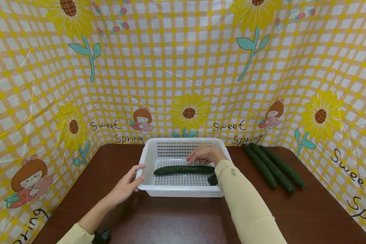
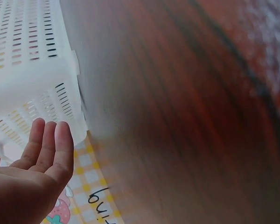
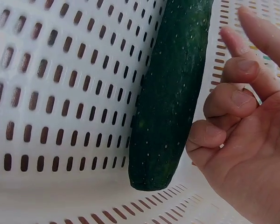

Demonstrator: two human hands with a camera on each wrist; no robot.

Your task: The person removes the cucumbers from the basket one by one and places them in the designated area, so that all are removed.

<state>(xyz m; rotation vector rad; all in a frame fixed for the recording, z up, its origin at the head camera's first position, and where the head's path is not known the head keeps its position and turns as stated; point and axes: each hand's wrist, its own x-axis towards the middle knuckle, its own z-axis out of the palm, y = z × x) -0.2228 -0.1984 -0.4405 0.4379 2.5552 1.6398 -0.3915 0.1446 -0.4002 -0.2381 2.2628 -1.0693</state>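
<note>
A white plastic basket with slotted walls stands on the table. One dark green cucumber lies crosswise on its floor; in the right wrist view the cucumber shows a blunt end near the basket wall. My left hand holds the basket's left rim, thumb and index over the edge; the left wrist view shows other fingers extended by the outer wall. Inside the basket, my right hand hovers just beyond the cucumber, with several fingers loosely curled and nothing held.
Three cucumbers lie side by side on the brown table, right of the basket. A checked cloth with sunflowers hangs around the back and sides. A black wrist device sits under the right wrist.
</note>
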